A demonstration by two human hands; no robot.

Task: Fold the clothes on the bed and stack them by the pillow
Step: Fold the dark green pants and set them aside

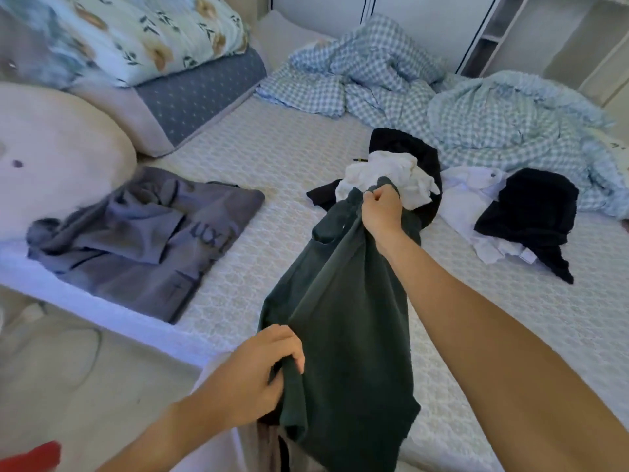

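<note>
A dark green garment (343, 321) hangs stretched over the bed's near edge. My right hand (381, 211) grips its far end in a fist, and my left hand (262, 373) grips its near edge. A folded grey garment (146, 240) with dark lettering lies at the left, touching a big pale pillow (51, 155). Behind my right hand lies a heap of white cloth (391, 175) on black cloth (405, 141). Further right, another black piece (534, 212) lies over a white garment (466, 206).
The patterned mattress (282, 158) runs across the view. A crumpled blue checked quilt (476, 107) fills the back right. A floral quilt (136, 32) sits on a grey cushion (200, 93) at the back left. The floor (68, 369) lies at the lower left.
</note>
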